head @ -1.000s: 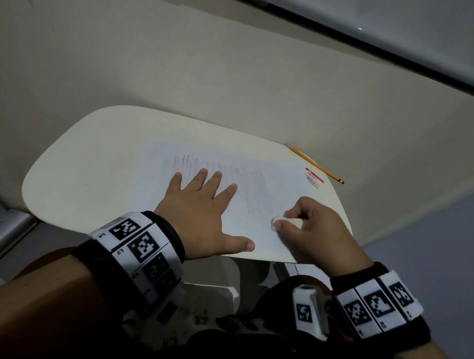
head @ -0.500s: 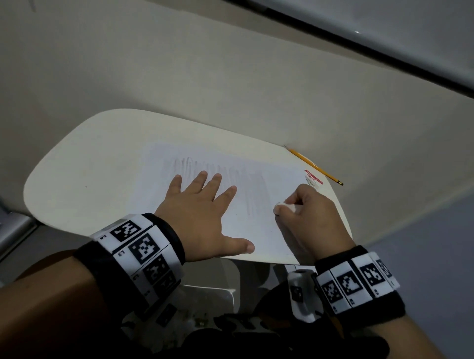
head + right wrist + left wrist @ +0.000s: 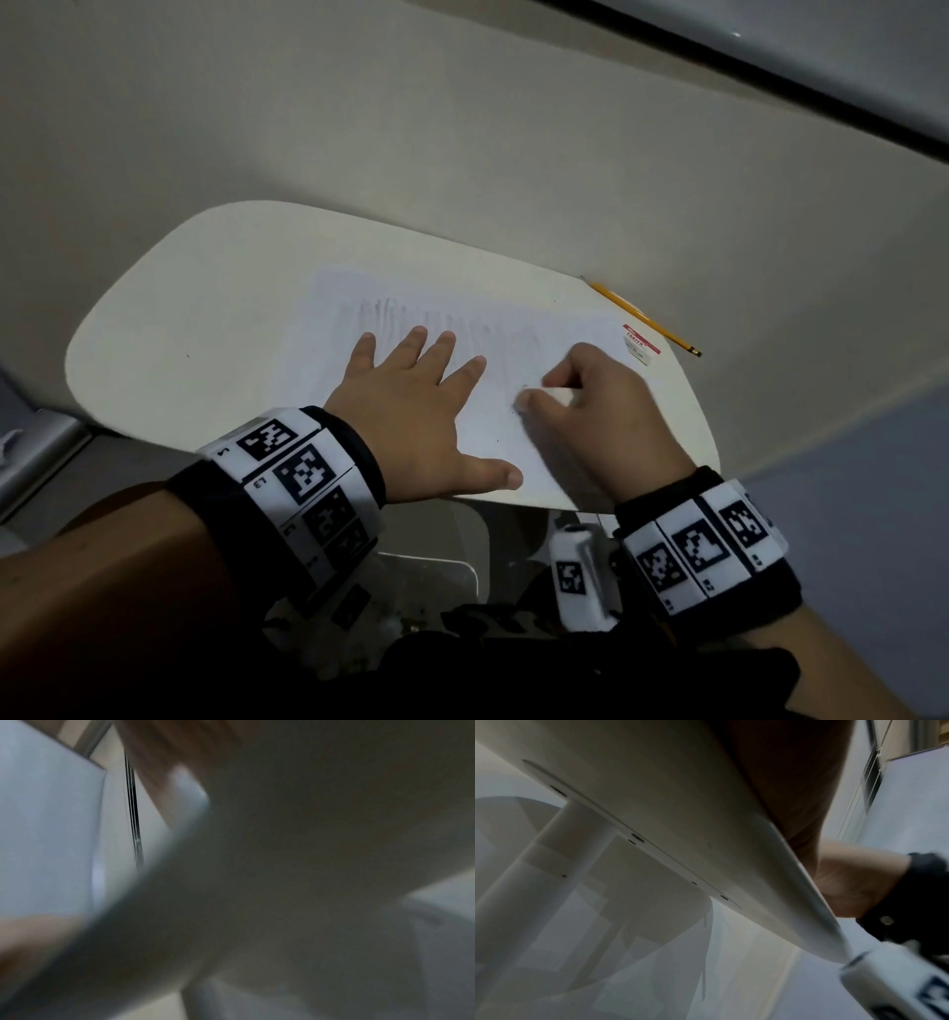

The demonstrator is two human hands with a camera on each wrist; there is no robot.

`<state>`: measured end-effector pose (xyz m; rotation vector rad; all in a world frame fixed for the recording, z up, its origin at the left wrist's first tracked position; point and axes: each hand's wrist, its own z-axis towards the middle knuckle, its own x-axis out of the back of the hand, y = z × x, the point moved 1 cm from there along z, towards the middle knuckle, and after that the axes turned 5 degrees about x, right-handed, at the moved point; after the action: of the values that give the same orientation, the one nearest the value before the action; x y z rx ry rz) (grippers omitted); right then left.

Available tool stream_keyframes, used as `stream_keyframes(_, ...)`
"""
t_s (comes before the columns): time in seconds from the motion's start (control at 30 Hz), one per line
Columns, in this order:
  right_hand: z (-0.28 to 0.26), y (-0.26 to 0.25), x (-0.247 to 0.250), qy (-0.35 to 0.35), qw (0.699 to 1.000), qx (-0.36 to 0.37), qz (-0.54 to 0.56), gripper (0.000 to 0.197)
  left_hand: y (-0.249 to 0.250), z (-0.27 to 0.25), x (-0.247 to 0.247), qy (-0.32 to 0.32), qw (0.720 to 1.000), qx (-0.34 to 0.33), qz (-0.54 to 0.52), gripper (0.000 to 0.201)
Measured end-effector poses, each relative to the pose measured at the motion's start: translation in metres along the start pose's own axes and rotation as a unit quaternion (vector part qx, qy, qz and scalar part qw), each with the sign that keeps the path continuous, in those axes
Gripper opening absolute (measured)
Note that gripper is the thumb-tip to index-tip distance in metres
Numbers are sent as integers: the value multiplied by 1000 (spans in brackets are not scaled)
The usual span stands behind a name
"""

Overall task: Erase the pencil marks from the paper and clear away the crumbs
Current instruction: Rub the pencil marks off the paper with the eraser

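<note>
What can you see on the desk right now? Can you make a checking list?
Surface: pale rounded table, against a wall.
Job's things: paper lying flat, faint pencil marks left on it; white eraser; a few dark crumbs beside it.
Clutter: yellow pencil, eraser wrapper.
Grippers: left hand pressed flat on the paper; right hand pinches the eraser.
Cables: nothing seen.
Surroundings: wall, floor.
</note>
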<state>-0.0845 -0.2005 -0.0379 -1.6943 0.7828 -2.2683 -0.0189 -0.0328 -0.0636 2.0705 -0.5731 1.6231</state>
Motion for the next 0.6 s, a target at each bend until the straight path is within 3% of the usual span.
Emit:
stream_keyframes(0.1, -11, -14, -11, -56, 998, 26, 12, 22, 0, 0, -1, 10, 1000, -2, -1, 118)
stream_keyframes(0.27, 10, 22, 10, 26, 998, -49, -41, 17, -1, 1, -1, 7, 1000, -2, 2, 117)
stream_keyframes(0.47, -7, -4, -8, -44, 999, 12, -29, 20, -1, 1, -1, 14, 1000, -4, 2, 121)
stream_keyframes(0.6, 6, 21, 11, 6, 998, -38, -55, 16, 0, 2, -1, 10, 1000, -2, 0, 120)
